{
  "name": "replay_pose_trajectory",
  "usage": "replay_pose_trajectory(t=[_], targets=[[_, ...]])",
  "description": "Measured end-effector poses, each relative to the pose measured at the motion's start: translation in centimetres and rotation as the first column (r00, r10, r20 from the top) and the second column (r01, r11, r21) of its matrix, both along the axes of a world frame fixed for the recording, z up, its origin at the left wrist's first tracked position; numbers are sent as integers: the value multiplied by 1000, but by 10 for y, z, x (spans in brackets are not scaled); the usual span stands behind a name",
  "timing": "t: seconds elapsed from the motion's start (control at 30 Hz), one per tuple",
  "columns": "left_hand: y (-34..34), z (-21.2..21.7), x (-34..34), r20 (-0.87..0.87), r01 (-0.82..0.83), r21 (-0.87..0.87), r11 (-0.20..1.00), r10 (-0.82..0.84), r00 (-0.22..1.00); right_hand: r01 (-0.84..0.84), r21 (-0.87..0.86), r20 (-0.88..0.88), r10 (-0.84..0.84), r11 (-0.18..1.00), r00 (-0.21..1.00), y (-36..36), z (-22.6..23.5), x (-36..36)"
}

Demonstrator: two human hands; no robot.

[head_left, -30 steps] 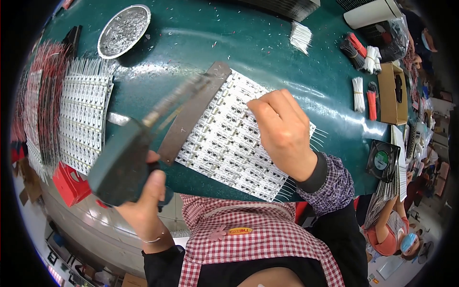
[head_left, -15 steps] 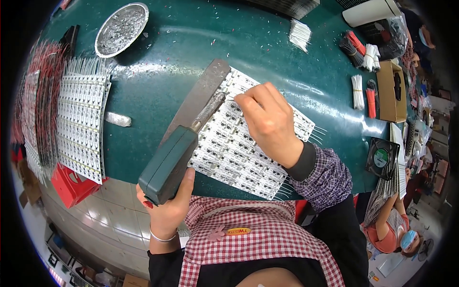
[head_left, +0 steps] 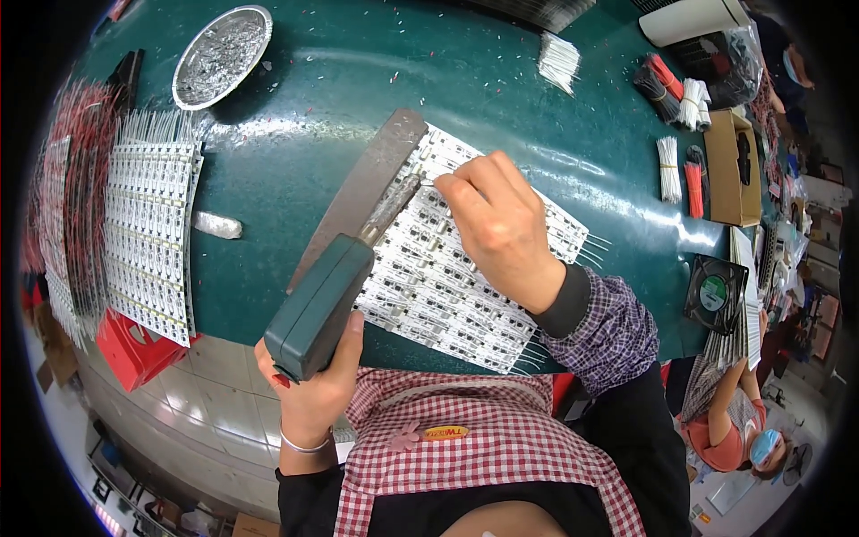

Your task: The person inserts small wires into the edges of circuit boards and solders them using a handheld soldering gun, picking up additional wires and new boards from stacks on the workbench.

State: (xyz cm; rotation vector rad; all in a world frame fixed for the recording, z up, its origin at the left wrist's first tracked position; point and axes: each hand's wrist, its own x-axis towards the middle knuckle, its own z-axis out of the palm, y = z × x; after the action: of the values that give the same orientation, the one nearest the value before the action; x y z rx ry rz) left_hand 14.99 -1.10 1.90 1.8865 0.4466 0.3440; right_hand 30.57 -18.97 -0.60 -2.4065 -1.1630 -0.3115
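Observation:
My left hand (head_left: 313,394) is wrapped around the handle of a dark green soldering gun (head_left: 318,309). Its thick, solder-crusted tip slants up and right over a white panel of small circuit boards (head_left: 429,282). Close to that tip, my right hand (head_left: 501,228) is closed in a pinch above the panel's upper part; anything between its fingertips is too small or hidden to make out. A flat grey-brown metal bar (head_left: 362,188) lies along the panel's left edge. Thin wires (head_left: 530,358) stick out from the panel's right side.
A metal bowl (head_left: 266,27) with solder scraps stands far left, near a solder bar (head_left: 217,225). Wired panels (head_left: 152,233) stand at left. White wires (head_left: 558,63), red wires (head_left: 694,188), a cardboard box (head_left: 729,192) and a fan (head_left: 716,294) lie right. Another person (head_left: 729,421) works there.
Both hands and the soldering gun hold almost the same place, with only a slight shift. The view has moved a little.

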Motion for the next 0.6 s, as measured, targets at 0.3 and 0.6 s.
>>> replay_pose_trajectory(t=[0.3,0.6], targets=[[-2,-5,-15,-89,-130,-33,991,126,988,-5,-13,0,5,1000,1000,0,-1,0],[-2,-5,-21,-53,-60,-60,996,57,997,-16,39,91,12,999,996,1,5,-4]])
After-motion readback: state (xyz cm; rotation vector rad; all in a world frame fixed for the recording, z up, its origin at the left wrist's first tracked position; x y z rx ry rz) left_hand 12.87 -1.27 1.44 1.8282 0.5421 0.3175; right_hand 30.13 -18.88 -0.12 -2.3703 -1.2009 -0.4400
